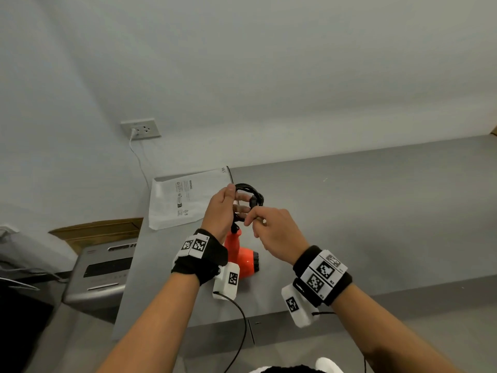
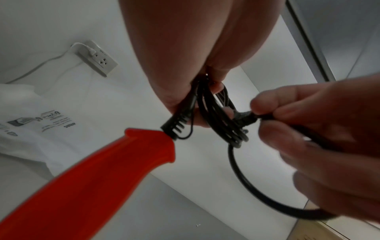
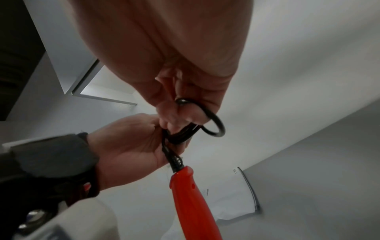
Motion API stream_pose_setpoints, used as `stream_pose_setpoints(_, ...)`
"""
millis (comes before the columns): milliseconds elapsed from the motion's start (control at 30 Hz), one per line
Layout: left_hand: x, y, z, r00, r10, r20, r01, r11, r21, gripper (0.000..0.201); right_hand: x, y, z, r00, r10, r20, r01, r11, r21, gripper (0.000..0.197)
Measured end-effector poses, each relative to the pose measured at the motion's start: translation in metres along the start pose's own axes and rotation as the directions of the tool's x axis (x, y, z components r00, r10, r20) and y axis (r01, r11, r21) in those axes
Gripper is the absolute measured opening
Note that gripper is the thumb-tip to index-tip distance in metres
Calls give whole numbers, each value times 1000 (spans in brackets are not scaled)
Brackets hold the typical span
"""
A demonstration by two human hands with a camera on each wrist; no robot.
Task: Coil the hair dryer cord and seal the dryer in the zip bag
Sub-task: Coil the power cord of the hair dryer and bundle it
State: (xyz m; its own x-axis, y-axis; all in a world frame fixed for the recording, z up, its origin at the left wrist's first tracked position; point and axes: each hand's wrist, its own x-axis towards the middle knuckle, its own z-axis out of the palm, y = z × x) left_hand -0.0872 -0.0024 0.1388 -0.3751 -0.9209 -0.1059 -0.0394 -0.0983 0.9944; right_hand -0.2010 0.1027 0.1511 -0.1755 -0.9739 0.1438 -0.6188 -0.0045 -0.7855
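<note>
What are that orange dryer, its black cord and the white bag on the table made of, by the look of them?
Hair dryer: likely moulded plastic, smooth orange shell with a slight sheen and a seam along the handle.
Cord: probably rubber or vinyl sheathing, matte black; it bends into tight loops in the left hand.
Zip bag: seemingly thin, frosted white plastic film, softly wrinkled, with printed warnings.

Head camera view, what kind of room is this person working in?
Probably an office or workroom, though that is a guess: a plain grey table against a bare wall, a wall socket with a white cable plugged in, and what looks like a grey office machine beside the table.
</note>
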Motion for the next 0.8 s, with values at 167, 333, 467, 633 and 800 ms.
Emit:
stream_pose_setpoints(167,-4,-1,4,993,46,109,-42,998,-37,47,12,5,-2,998,-55,-43,52,996,-78,16)
stream_pose_setpoints(333,-5,-4,4,972,43,232,-25,996,-82,32,20,10,-3,998,7,-66,-7,1000,-8,17)
stream_pose_setpoints(467,-4,-2,-1,979,42,200,-28,997,-71,31,28,14,-19,979,47,-197,-63,995,-76,24)
stream_pose_setpoints(633,-6,-1,5,985,12,171,12,990,-138,35,43,24,-28,982,179,-52,-166,966,196,15)
stream_pose_setpoints(800,6,-3,-19,995,-77,-68,52,947,-318,20,34,24,-25,975,218,42,-191,730,656,5)
